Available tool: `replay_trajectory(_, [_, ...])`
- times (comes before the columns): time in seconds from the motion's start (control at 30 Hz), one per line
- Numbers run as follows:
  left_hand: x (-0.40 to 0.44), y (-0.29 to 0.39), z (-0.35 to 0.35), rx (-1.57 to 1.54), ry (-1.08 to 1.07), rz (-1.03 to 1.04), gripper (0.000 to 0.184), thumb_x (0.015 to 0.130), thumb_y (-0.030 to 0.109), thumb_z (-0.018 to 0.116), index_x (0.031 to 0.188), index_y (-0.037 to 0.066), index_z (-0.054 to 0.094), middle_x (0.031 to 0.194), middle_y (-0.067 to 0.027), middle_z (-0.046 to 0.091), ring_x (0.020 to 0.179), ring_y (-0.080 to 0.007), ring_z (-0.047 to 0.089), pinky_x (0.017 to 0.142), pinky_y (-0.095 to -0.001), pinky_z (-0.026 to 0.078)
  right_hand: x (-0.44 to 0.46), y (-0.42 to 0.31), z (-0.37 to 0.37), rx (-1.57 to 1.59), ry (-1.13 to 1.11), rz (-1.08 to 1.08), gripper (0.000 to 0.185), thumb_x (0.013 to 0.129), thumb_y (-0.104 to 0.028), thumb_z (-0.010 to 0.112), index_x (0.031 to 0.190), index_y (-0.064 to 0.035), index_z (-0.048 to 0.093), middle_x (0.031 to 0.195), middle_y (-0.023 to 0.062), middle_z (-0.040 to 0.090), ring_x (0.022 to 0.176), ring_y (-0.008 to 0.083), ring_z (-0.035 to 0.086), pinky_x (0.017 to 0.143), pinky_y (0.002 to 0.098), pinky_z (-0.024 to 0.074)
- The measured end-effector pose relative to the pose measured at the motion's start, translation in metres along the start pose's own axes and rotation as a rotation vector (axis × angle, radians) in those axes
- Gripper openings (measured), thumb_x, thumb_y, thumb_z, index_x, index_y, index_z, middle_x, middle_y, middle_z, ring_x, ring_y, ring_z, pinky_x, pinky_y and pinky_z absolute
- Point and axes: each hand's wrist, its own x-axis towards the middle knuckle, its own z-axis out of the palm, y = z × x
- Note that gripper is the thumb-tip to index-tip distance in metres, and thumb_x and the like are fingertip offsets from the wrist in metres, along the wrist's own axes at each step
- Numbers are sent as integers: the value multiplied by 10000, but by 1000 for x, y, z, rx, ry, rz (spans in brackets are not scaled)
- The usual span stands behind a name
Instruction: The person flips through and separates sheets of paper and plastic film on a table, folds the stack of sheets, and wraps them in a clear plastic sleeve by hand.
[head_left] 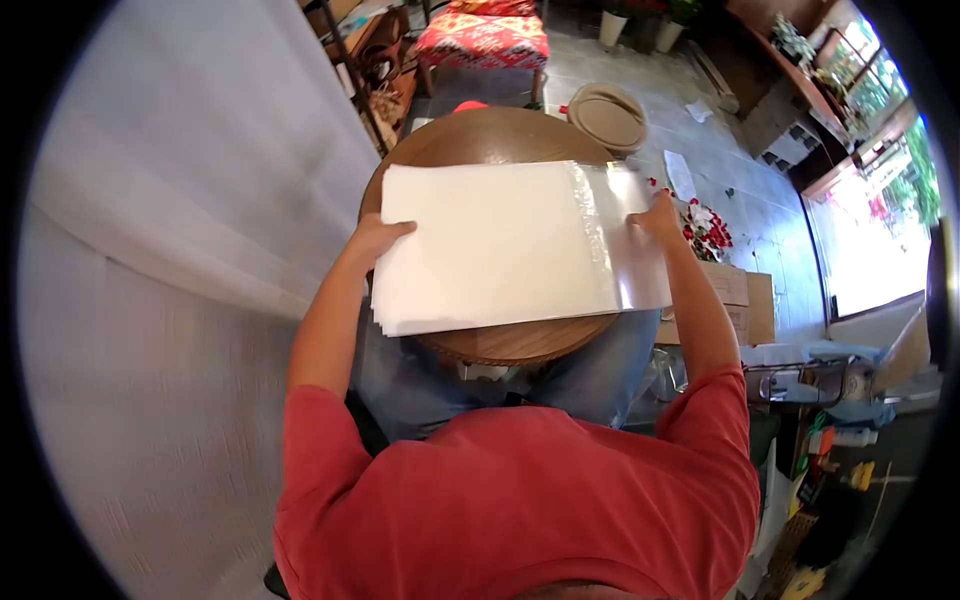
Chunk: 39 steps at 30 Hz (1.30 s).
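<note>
Over round bench (490,135): white paper (490,250), clear film (635,268) at right end. Gripped by left hand (383,237) at paper's left edge, by right hand (657,217) at film. Far: red-patterned seat (483,40).

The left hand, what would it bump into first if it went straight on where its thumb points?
Probably the white sheets: the left hand has its thumb over their edge. Whether it would slide across or push them is unclear.
</note>
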Motion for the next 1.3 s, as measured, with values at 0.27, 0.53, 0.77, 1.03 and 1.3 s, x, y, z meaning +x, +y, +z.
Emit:
replay_trajectory(0.27, [6, -1, -2, 1, 6, 2, 433, 947, 218, 795, 1202, -122, 710, 1083, -237, 778, 871, -311, 783, 771, -415, 630, -195, -146, 64, -109, -262, -1271, 1104, 808, -639, 815, 1633, -55, 372, 1732, 237, 255, 1617, 428, 199, 1309, 557, 191])
replay_trajectory(0.53, [-48, -56, -11, -84, -34, 23, 336, 1043, 211, 629, 1206, -71, 711, 1065, -160, 770, 922, -230, 732, 815, -386, 574, -215, -163, 125, -11, -113, -1376, 638, 942, -423, 748, 1378, 23, 618, 1525, 231, 556, 1436, 418, 507, 1201, 525, 404])
replay_trajectory(0.77, [-94, -93, -8, -368, 34, 0, 299, 1090, 219, 565, 1141, -30, 721, 972, -62, 742, 819, -140, 675, 732, -300, 533, -205, -166, 125, 46, -76, -1320, 494, 954, -339, 749, 1282, 22, 672, 1431, 206, 640, 1357, 387, 585, 1114, 491, 481])
replay_trajectory(1.03, [-112, -106, 0, -430, 86, 98, 256, 1089, 190, 579, 1121, -15, 730, 940, -44, 740, 796, -128, 693, 690, -301, 567, -219, -208, 115, -44, -210, -1286, 736, 882, -479, 795, 1403, 2, 599, 1522, 183, 562, 1403, 396, 527, 1133, 530, 439])
replay_trajectory(1.3, [-147, -107, 22, -526, 49, 159, 371, 1029, 31, 630, 1399, 21, 613, 1142, -73, 727, 872, -153, 727, 775, -287, 627, -195, -288, 147, 65, -259, -1691, 634, 1027, -481, 611, 1536, -108, 548, 1635, 114, 476, 1561, 385, 340, 1274, 573, 256])
